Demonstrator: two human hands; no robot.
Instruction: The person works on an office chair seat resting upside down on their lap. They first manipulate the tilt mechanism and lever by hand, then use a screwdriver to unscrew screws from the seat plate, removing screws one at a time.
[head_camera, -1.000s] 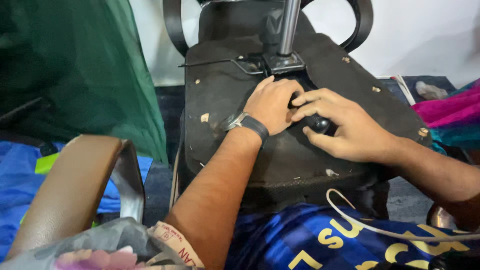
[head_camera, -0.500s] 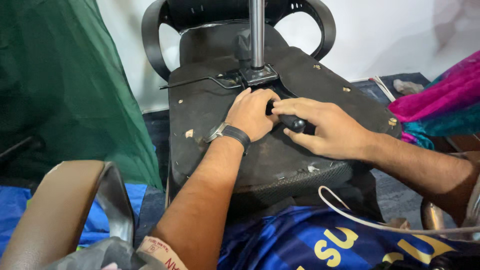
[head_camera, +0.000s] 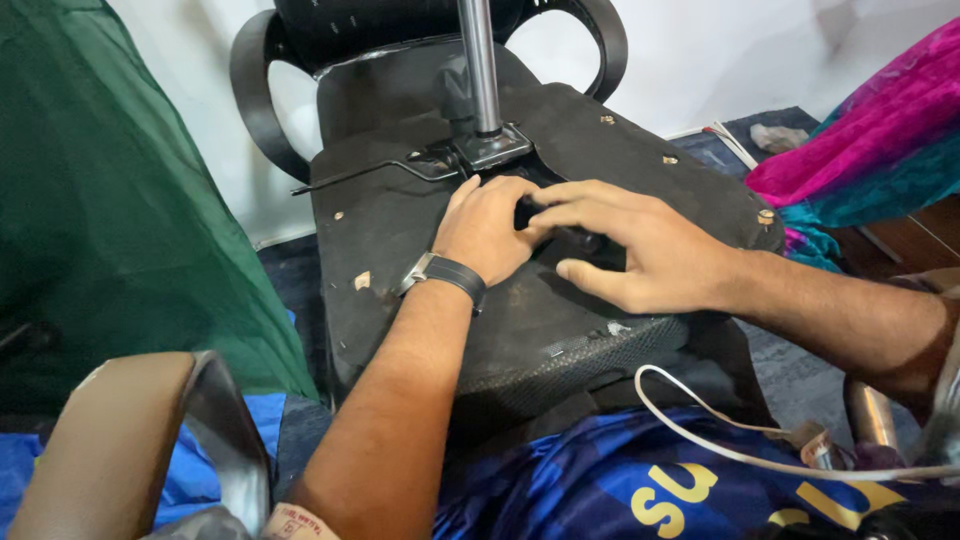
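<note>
- Office chair base (head_camera: 420, 230), black, lies upturned in front of the person, its underside facing up and its silver gas-lift post (head_camera: 478, 60) rising from a metal bracket (head_camera: 490, 148).
- Small dark part (head_camera: 575, 240) sits on the underside just below the bracket; both hands meet over it.
- Right hand (head_camera: 640, 250) rests across that part with fingers curled down; whether it pinches it cannot be told.
- Left hand (head_camera: 490, 225), with a dark wristband (head_camera: 455, 275), presses loosely curled fingers beside it, touching the right hand.
- Thin black lever (head_camera: 350, 175) juts left from the bracket.
- Green cloth (head_camera: 110, 200) hangs at left; pink and teal fabric (head_camera: 870, 150) lies at right.
- White cable (head_camera: 700, 420) loops over a blue jersey (head_camera: 600, 480).
</note>
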